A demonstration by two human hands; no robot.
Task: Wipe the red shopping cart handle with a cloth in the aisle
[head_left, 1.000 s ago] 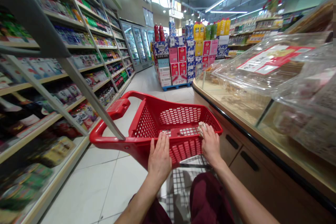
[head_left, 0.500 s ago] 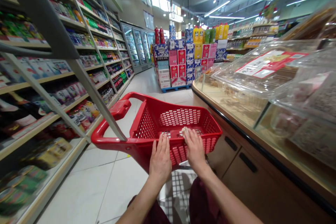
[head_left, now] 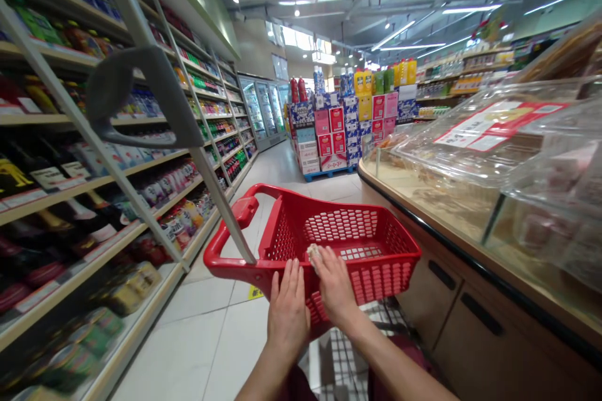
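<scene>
A red plastic shopping basket [head_left: 324, 269] with slotted walls is in front of me, on a wheeled cart. My left hand [head_left: 288, 301] lies flat against its near wall, with the fingers stretched and close together at the rim. Beside it, my right hand [head_left: 333, 279] reaches over the same rim, fingers bent. A crumpled whitish cloth or tissue [head_left: 313, 252] sticks out at the right hand's thumb side, partly hidden by the fingers. From the basket's left end rises a metal bar [head_left: 221, 207] with a grey loop handle [head_left: 185, 116]; neither hand touches it.
Drink shelves [head_left: 141, 213] line the left side. A glass-edged counter [head_left: 414, 194] with clear plastic packs [head_left: 498, 125] stands close on the right. Ahead are stacked drink cartons [head_left: 332, 131] on a blue pallet and glass-door fridges [head_left: 263, 106]. White floor tiles [head_left: 188, 332] run between.
The basket has shifted right in view relative to my hands. My right hand with the crumpled cloth has slid left along the rim, nearer my left hand. More of the grey handle shows.
</scene>
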